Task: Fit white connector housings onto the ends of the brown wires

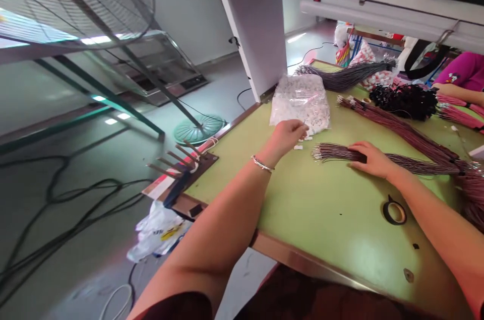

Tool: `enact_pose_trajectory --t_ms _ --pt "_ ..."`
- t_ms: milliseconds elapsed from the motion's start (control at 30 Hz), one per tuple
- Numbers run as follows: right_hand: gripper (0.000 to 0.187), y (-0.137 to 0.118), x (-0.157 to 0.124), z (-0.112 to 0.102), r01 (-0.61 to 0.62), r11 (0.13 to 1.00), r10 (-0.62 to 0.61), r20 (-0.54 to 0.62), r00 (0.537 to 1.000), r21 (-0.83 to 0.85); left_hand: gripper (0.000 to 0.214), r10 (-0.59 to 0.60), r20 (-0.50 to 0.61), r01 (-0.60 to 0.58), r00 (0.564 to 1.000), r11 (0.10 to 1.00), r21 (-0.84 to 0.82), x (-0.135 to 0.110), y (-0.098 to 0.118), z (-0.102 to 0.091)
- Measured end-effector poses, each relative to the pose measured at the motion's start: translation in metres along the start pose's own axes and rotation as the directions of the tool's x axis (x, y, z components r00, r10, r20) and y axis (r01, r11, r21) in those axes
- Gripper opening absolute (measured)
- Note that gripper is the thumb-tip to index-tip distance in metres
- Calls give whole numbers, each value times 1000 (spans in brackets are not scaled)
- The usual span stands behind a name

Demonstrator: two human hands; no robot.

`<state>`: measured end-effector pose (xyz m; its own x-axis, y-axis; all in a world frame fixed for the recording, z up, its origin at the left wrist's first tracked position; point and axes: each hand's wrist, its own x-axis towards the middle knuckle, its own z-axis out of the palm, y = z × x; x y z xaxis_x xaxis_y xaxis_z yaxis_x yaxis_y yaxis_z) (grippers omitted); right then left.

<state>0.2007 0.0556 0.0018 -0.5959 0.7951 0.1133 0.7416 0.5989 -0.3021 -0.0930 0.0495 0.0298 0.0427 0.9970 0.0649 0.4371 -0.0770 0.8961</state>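
My left hand [288, 135] is at the near edge of a clear plastic bag [300, 101] full of small white parts. Its fingertips are pinched together, and what may be between them is too small to make out. A few loose white connectors [298, 147] lie on the green tabletop just below that hand. My right hand [372, 160] lies across a bundle of thin dark wires [335, 151], fingers on the far side and thumb on the near side. The bundle's silvery tips point left, toward the bag.
A roll of black tape [394, 211] lies near the front right. Behind are reddish wire bundles [401, 126], a grey wire bundle [348, 75] and a black heap [404, 100]. A pegged rack [189, 163] sits at the left edge. Another person's arm [456, 90] shows far right.
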Motion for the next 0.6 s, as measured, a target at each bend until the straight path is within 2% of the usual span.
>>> enact_pose_trajectory --t_ms 67,100,133,233,300,400,467,533,600 --pt "40 -7 6 -5 37 999 -38 -60 997 -17 22 -73 65 61 995 984 168 0 1 -14" --pt "32 -15 10 -8 55 998 -59 -109 992 -39 21 -81 80 60 994 969 241 0 2 -19" --pt "25 -25 15 -9 99 994 -102 -105 989 -40 21 -81 73 56 994 954 293 0 3 -24" --pt "22 -52 32 -3 283 959 -283 55 958 4 18 -119 -13 118 993 951 286 -4 4 -34" --pt "19 -60 41 8 292 954 -284 102 953 -70 16 -172 -35 175 985 960 218 -9 2 -35" --pt "19 -57 50 23 277 949 -265 98 959 -151 15 -185 -9 183 983 959 217 -18 -5 -29" --pt "19 -51 53 28 276 951 -269 71 961 -142 16 -156 -39 161 987 953 255 -22 -10 -21" --pt "17 -48 55 28 270 960 -269 22 963 -78 19 -83 -105 112 991 945 307 -22 -16 -12" --pt "15 -49 56 23 241 969 -236 -86 968 55 22 14 -116 33 993 918 395 -19 -22 -4"
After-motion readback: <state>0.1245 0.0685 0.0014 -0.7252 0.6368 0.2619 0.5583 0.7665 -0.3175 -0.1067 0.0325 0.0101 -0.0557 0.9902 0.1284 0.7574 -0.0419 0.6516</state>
